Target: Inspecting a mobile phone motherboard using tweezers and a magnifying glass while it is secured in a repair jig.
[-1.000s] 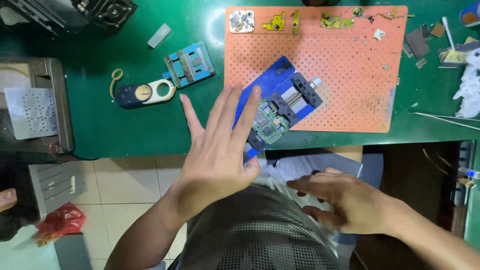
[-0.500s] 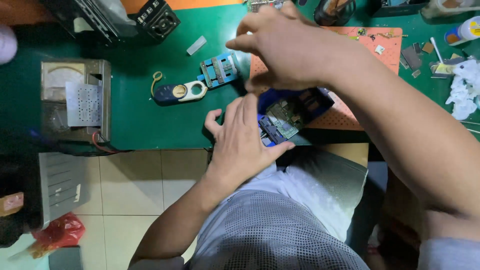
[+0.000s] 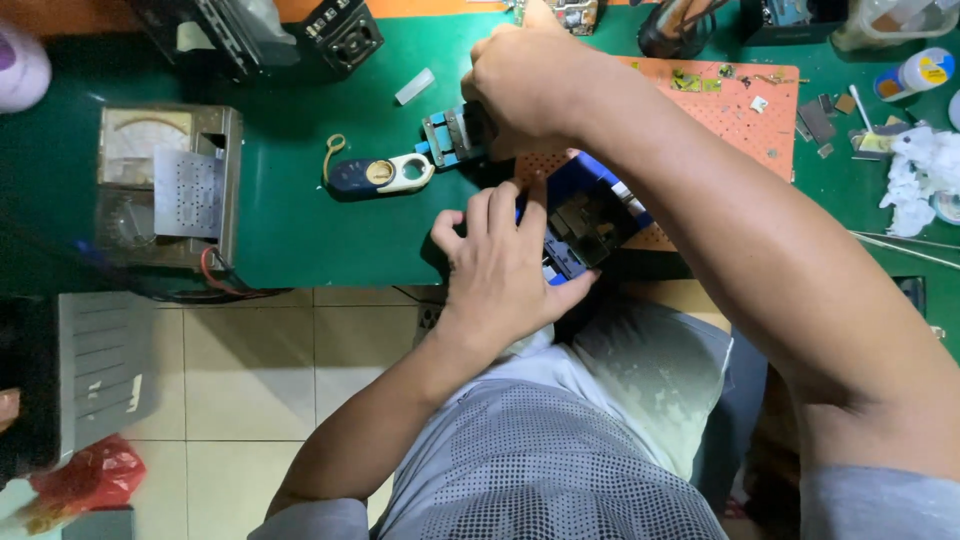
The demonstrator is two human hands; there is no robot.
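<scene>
Person's wearing a grey short-sleeved t-shirt with a fine dotted mesh print [image 3: 540, 460], fading paler toward 1 o'clock. Both forearms are bare, no watch or rings, no gloves on the left hand [image 3: 505, 270] or right hand [image 3: 525, 85].

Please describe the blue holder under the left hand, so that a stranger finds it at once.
Find the orange perforated mat on the green table. At its near left corner lies the blue holder, partly under the left hand. It is the only dark blue block there.

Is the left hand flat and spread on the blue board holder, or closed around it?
Flat and spread: the left hand lies palm down, fingers extended, over the blue board holder.
</scene>
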